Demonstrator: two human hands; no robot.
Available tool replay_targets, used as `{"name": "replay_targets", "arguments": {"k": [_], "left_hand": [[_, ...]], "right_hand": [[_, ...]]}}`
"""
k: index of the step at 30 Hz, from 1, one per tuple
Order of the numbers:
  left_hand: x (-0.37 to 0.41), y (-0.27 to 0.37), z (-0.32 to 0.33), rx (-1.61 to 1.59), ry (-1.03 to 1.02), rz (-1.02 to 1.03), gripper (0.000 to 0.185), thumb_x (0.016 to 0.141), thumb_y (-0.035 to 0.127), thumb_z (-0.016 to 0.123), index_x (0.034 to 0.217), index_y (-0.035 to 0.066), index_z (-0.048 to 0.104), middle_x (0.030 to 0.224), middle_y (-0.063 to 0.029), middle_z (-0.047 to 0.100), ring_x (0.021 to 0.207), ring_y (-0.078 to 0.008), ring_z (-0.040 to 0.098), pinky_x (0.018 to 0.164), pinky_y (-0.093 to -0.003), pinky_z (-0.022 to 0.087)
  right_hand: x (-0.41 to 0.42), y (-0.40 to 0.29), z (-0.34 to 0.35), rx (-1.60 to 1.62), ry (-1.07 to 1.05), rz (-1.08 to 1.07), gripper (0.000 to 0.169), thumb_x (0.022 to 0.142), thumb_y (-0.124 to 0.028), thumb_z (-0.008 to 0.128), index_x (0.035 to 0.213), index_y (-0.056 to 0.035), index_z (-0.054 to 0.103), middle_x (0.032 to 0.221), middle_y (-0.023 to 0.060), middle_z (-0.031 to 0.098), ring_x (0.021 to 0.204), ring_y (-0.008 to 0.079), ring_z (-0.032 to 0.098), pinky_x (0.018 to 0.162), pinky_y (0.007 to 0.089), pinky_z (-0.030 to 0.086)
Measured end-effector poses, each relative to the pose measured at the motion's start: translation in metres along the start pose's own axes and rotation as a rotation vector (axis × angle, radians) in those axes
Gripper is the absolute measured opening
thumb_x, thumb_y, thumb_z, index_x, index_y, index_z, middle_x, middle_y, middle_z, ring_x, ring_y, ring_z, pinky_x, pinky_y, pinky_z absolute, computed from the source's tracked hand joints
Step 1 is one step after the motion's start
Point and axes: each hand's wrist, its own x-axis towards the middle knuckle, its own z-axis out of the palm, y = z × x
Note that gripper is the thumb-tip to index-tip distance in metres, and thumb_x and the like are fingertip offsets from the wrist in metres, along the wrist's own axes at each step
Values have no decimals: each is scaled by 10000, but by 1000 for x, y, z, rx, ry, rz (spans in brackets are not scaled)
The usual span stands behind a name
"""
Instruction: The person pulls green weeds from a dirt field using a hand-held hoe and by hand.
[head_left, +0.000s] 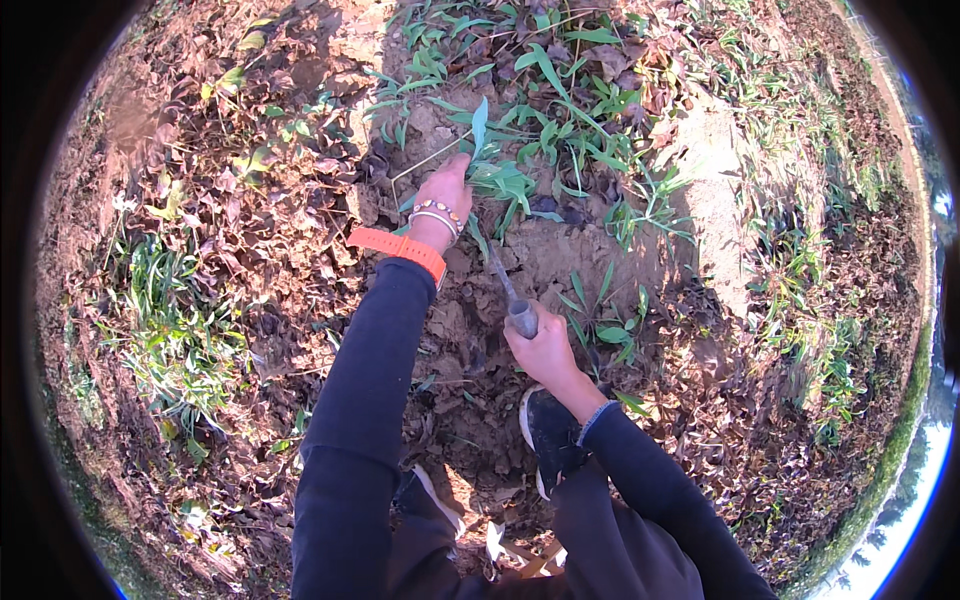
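Note:
With beaded bracelets and an orange watch strap at its wrist, my left hand (446, 193) grips a clump of green leafy weeds (501, 178) near the soil; its fingertips are partly hidden by leaves. Below and to the right, my right hand (541, 341) is closed around the grey handle of a thin metal hand tool (504, 276). The tool's shaft slants up and left, and its far end meets the ground under a drooping leaf, so its tip is hidden. A small green plant (613, 330) grows just right of my right hand.
Loose dark soil (469, 375) lies between my dark shoes (551, 435). Dry brown leaves (285, 180) cover the ground on the left. More green weeds (577, 112) grow ahead, and a grassy tuft (176, 330) stands at the left. Grass and brown leaves extend along the right.

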Motion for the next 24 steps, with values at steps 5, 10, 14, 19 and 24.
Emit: {"name": "replay_targets", "arguments": {"k": [5,10,14,19,24], "left_hand": [[7,-4,-2,-51,41,-178,353,758,36,542,1103,-3,479,924,-246,597,870,-409,570,765,-464,463],[-2,-21,-26,-167,156,-284,375,751,36,511,1124,1,504,973,-249,590,942,-394,551,814,-403,440],[-16,-51,-67,-820,323,-306,237,839,15,488,1065,-20,551,953,-74,631,838,-135,554,772,-256,423],[-47,-99,-94,-765,376,-473,203,847,86,519,994,-47,563,877,-96,636,739,-137,551,694,-266,434],[-37,-72,-73,-652,305,-160,233,797,108,582,983,-33,581,900,-154,650,825,-238,617,759,-310,448]], "right_hand": [[0,-5,-10,50,-19,7,221,718,-137,619,869,14,562,646,213,573,616,368,577,577,385,448],[-21,-69,-50,-80,-154,111,261,739,-182,618,867,37,558,639,197,568,574,336,558,579,364,443],[-57,-83,-92,-119,-180,182,261,738,-181,636,875,31,566,639,166,573,560,254,564,586,334,450],[-68,-92,-96,-109,-124,246,243,733,-170,639,867,21,569,649,147,580,575,209,562,589,319,453],[13,-71,-49,-183,-145,130,231,713,-148,614,805,49,537,634,190,570,570,300,573,577,361,454]]}}
